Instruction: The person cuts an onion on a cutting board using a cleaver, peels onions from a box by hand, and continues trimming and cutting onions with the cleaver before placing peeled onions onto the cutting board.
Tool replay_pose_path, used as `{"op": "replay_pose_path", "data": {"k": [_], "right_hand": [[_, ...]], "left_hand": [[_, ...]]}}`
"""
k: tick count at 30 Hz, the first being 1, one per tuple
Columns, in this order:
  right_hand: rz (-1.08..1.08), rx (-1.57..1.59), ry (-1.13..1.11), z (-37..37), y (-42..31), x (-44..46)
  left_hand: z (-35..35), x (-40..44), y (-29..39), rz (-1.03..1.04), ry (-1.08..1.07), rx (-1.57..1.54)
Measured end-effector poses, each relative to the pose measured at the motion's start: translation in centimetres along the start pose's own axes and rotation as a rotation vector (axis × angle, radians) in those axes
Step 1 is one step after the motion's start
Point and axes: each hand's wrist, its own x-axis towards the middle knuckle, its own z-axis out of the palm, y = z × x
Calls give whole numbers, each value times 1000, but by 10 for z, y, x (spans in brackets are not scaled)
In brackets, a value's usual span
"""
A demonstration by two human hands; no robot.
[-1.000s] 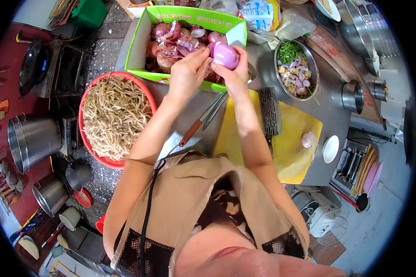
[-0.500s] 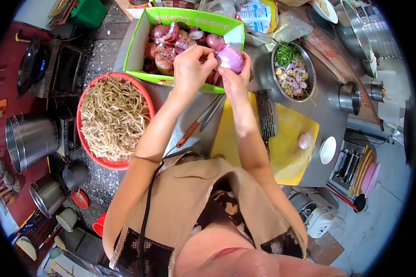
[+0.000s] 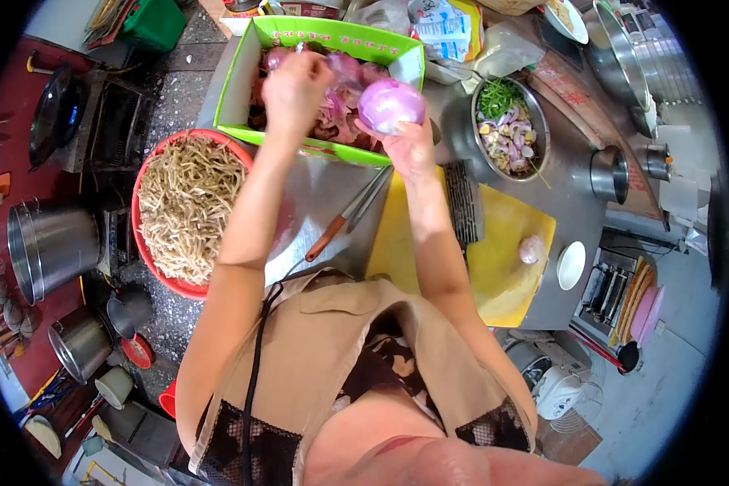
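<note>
My right hand (image 3: 411, 149) grips a peeled purple onion (image 3: 390, 107) from below, near the right front corner of a green cardboard box (image 3: 227, 89). Over the left part of that box is my left hand (image 3: 298, 91), blurred, its fingers curled in together; what they hold, if anything, is hidden. Loose red onion skins (image 3: 340, 117) and onions fill the box. Just below it, a knife with a wooden handle (image 3: 326, 241) lies on the metal table. On a yellow cutting board (image 3: 502, 283) rest a dark-bladed cleaver (image 3: 465, 202) and a small pale purple bulb (image 3: 531, 249).
A red basin (image 3: 138, 219) heaped with brownish-white strips stands left. To the right, a steel bowl (image 3: 471, 121) holds chopped greens and cut onion pieces. A small white bowl (image 3: 571, 266) sits at the table's right side. Plastic bags (image 3: 445, 28) lie behind the box.
My left hand has come away from the onion and moved left over the box. My right hand has shifted slightly left, still gripping the onion.
</note>
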Motion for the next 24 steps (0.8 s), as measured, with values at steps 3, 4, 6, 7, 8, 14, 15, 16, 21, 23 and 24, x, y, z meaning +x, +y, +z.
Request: {"op": "replay_pose_path", "data": {"k": [3, 4, 6, 7, 8, 14, 15, 16, 21, 23, 24], "right_hand": [[46, 157, -152, -5, 0, -1], [44, 155, -148, -7, 2, -1], [73, 305, -110, -6, 4, -1], [72, 306, -111, -3, 3, 0], [96, 269, -116, -1, 3, 0], [305, 525, -220, -11, 8, 10], [442, 821, -294, -11, 7, 12], [428, 819, -290, -11, 6, 10], [367, 930, -232, -24, -16, -27], [348, 821, -240, -42, -33, -51], [320, 753, -218, -51, -43, -65]], "left_hand": [[-3, 7, -37, -26, 21, 110], [-6, 7, -36, -146, -271, 327], [-9, -1, -43, -265, -564, 543], [-7, -11, -51, -112, -539, 537], [-4, -19, -60, 41, -513, 530], [-12, -26, -21, -27, -358, 207], [-13, -27, -20, -37, -333, 223], [-11, -27, -18, -41, -312, 235], [-4, -41, -35, 87, -141, 338], [-2, -48, -43, 61, -138, 267], [-3, -50, -43, 9, -135, 249]]}}
